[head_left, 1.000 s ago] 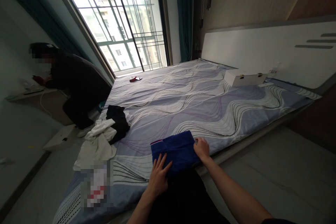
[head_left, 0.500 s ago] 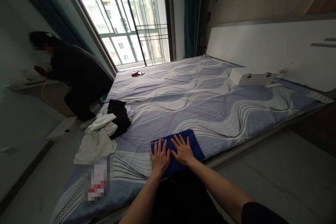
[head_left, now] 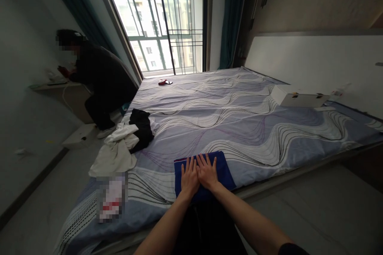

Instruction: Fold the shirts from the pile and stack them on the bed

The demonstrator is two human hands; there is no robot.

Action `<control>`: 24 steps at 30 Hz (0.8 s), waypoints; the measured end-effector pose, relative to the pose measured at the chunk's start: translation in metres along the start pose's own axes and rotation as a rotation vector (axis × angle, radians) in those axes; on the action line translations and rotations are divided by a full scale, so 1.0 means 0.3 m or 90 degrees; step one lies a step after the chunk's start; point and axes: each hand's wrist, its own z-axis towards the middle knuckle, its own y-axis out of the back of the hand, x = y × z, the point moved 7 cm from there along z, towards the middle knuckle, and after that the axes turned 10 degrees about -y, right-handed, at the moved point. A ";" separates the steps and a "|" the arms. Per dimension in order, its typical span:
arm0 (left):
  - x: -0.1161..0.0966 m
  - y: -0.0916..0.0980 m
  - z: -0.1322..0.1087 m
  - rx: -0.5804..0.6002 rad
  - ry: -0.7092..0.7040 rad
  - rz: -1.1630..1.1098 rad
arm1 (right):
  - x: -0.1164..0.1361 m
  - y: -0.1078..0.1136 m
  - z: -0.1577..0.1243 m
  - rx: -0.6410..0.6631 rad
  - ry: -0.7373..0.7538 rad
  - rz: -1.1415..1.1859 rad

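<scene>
- Left hand (head_left: 189,179): pressed palm-down on some blue folded cloth (head_left: 224,171), fingers stretched out, nothing gripped.
- Right hand (head_left: 207,175): laid flat on the same cloth, fingers fanned out, nothing gripped here either. Its thumb side is tucked right up against the left hand.
- The blue cloth is pinned under both palms, with a good chunk left showing to the right of the right hand. A thin white-and-red stripe can be spotted along the far edge, near the left fingertips.
- Under all that, and stretched well ahead of both hands, a wavy-patterned bedsheet (head_left: 185,137) can be seen.
- Ahead and to the left of the left hand, a rumpled off-white garment (head_left: 115,159) has been left in a heap, with a black garment (head_left: 142,129) bunched up against it.
- Straight left of the left hand, a whitish and red item (head_left: 110,203) is pixelated, so what it is can't be told.
- Well off to the right and ahead of the right hand, a white box (head_left: 299,97) is parked on the bed.
- Far ahead and left of the left hand, a person in dark clothes (head_left: 103,69) is seen bent toward a small desk (head_left: 44,86).
</scene>
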 end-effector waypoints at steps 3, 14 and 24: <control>-0.001 -0.017 -0.024 -0.007 -0.039 -0.005 | -0.007 -0.043 -0.029 0.047 0.017 0.011; 0.121 -0.026 -0.051 -0.027 0.095 -0.080 | -0.326 -0.019 0.041 0.017 -0.141 -0.041; 0.369 -0.029 -0.198 -0.031 0.448 -0.336 | -0.468 0.032 0.054 0.019 -0.405 0.202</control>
